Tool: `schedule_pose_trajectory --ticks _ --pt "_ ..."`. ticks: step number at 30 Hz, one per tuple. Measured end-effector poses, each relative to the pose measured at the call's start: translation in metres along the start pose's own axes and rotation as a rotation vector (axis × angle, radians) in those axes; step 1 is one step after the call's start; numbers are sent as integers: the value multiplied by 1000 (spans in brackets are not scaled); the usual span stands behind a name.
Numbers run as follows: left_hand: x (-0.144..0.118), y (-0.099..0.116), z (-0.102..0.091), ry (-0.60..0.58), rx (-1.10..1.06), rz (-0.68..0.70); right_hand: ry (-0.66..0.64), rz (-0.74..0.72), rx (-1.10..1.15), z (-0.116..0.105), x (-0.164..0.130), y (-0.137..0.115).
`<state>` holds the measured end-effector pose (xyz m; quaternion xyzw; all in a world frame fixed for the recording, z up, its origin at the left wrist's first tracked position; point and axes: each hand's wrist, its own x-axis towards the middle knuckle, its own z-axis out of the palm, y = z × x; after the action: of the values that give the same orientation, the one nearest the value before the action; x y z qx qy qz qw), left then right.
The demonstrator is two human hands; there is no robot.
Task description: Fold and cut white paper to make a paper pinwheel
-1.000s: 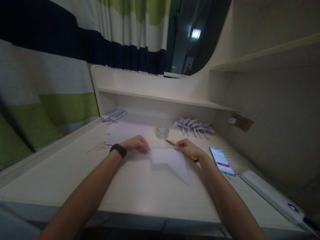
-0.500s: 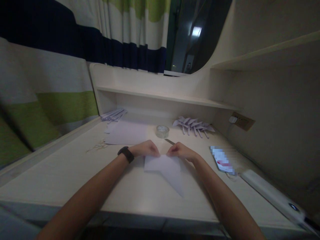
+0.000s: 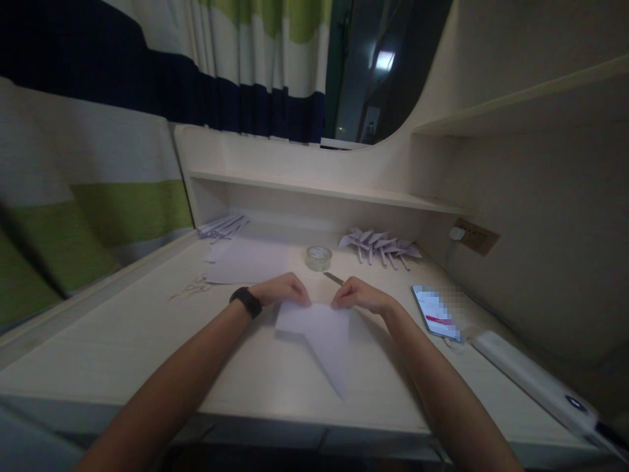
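A folded sheet of white paper [image 3: 322, 331] is at the middle of the desk, with one long pointed flap reaching toward the front edge. My left hand [image 3: 289, 290], with a dark watch on the wrist, pinches its far edge on the left. On the right of that same edge, the fingers of my right hand [image 3: 356, 295] are closed on the paper. The blade of a utility knife [image 3: 333, 278] shows just beyond my right hand, which hides its handle. Behind it stands a roll of clear tape [image 3: 318, 257].
Paper pinwheels [image 3: 381, 247] lie at the back right. At the back left are a stack of white sheets [image 3: 248, 259], rolled paper sticks [image 3: 223, 227] and some thin strings [image 3: 194, 286]. A phone [image 3: 435, 313] and a long white device [image 3: 533, 380] lie on the right.
The paper's pointed flap has swung left and closer to the front edge. My hands have moved slightly apart along the far edge, both still pinching it.
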<state>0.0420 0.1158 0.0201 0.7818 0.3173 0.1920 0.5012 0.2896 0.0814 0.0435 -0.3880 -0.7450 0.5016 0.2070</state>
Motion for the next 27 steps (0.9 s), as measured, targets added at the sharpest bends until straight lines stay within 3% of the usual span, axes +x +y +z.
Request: schedule_pose_trajectory --ticks 5,7,11,17,27 --pt "-6 -4 -11 47 -44 -19 -98 108 -6 -25 -14 2" --pt "-7 -4 -13 53 -43 -19 -33 87 -5 -30 -16 2" --pt "-4 -1 -9 37 14 24 187 -43 20 -15 -5 4" --pt "1 3 7 15 -4 61 162 -44 -87 14 17 17" --pt "0 6 7 29 8 57 149 -5 5 6 5 2"
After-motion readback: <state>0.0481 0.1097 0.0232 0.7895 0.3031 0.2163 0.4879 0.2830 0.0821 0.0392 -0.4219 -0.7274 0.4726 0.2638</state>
